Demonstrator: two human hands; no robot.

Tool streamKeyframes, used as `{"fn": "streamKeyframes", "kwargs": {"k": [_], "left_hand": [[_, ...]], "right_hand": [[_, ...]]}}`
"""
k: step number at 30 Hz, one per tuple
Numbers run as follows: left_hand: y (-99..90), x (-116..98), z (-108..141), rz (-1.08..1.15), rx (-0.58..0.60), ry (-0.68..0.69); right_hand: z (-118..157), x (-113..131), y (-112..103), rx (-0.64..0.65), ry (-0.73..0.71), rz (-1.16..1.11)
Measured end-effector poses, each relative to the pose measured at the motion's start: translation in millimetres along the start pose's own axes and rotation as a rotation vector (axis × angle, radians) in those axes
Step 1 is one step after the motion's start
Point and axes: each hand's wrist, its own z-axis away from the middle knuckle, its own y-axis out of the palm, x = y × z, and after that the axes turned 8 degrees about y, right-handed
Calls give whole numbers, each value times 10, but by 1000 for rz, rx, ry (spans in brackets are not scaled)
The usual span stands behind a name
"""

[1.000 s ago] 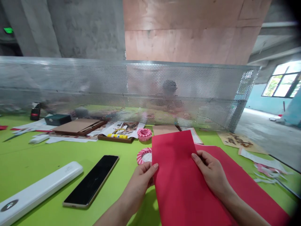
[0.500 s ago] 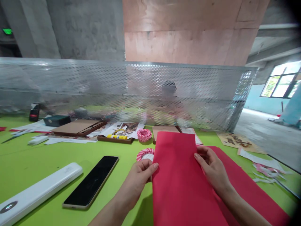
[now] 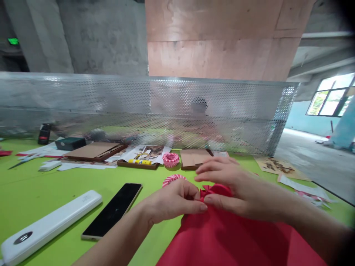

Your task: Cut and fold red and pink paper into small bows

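Red paper (image 3: pixel 219 240) spreads across the lower right of the head view, its far end crumpled or folded between my hands. My left hand (image 3: pixel 177 199) pinches the left side of that end, thumb on top. Over the right side lies my right hand (image 3: pixel 235 184), its thumb on the red paper and its fingers stretched out and apart above it. A small folded red piece (image 3: pixel 217 190) shows between the two hands. Just beyond my left hand is a pink-and-white striped ring (image 3: pixel 174 179), partly covered by it.
A black phone (image 3: pixel 113 210) and a long white device (image 3: pixel 52 225) lie at left on the green table (image 3: pixel 149 244). Farther back are frames (image 3: pixel 95 150), a yellow tube (image 3: pixel 140 162), another striped ring (image 3: pixel 171 159) and scissors (image 3: pixel 24 161). Behind stands a perforated screen (image 3: pixel 124 107).
The red paper's far end has come down and is now crumpled or folded. My right hand has moved left over it, fingers spreading; my left hand has shifted right.
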Motion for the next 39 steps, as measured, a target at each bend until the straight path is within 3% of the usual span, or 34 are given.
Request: {"fn": "streamKeyframes", "kwargs": {"k": [2, 5, 14, 21, 29, 34, 39], "left_hand": [[6, -20, -13, -87, 65, -14], [21, -22, -23, -181, 59, -23], [10, 129, -18, -229, -11, -4], [45, 86, 34, -157, -6, -22], [-12, 66, 208, 34, -36, -244], [-80, 109, 324, 21, -48, -287], [-49, 148, 265, 0, -63, -288]], "right_hand": [[-40, -30, 47, 161, 34, -105], [-62, -98, 132, 271, 125, -163], [-58, -199, 214, 333, 147, -131], [-41, -199, 292, 433, 94, -220], [187, -393, 234, 466, 189, -317], [398, -622, 216, 484, 309, -458], [468, -727, 256, 253, 392, -385]]}}
